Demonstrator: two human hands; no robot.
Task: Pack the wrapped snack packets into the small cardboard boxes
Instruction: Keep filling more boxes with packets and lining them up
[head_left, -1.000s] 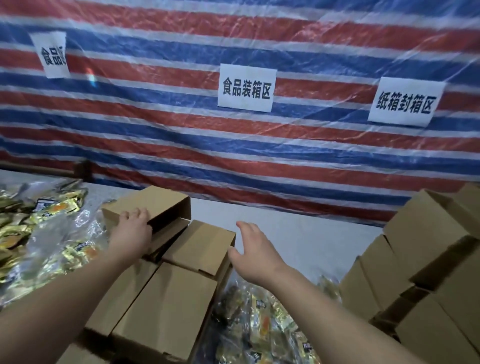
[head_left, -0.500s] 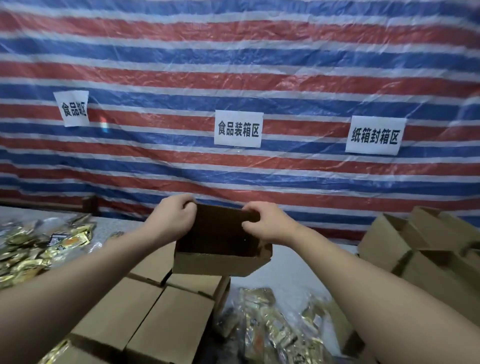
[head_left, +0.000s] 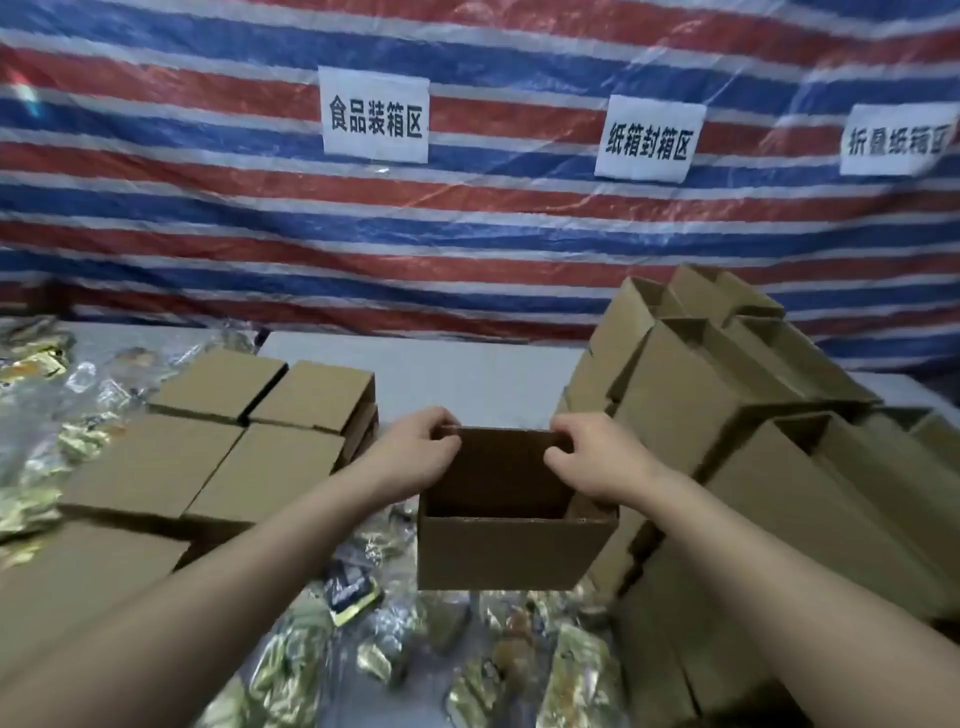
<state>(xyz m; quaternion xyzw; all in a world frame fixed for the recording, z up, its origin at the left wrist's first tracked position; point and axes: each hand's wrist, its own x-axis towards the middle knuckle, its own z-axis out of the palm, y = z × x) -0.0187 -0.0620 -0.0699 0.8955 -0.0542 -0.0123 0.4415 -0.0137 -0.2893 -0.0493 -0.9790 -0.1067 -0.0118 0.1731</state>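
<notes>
An open small cardboard box (head_left: 511, 551) is held up in the centre, its mouth facing me and its inside dark. My left hand (head_left: 415, 457) grips the box's far left top edge. My right hand (head_left: 597, 460) pinches the far right top edge. Below the box lies a pile of wrapped snack packets (head_left: 415, 660) in gold and clear wrappers. More snack packets (head_left: 47, 395) lie at the far left.
Closed small boxes (head_left: 249, 441) sit in rows on the left. A heap of open empty boxes (head_left: 727, 415) fills the right side. A striped tarp wall (head_left: 467, 234) with white paper signs stands behind the grey table (head_left: 457, 374).
Both hands took a box from the left stack and brought it rightward to the centre, over the snack pile. The camera has turned right and tilted down.
</notes>
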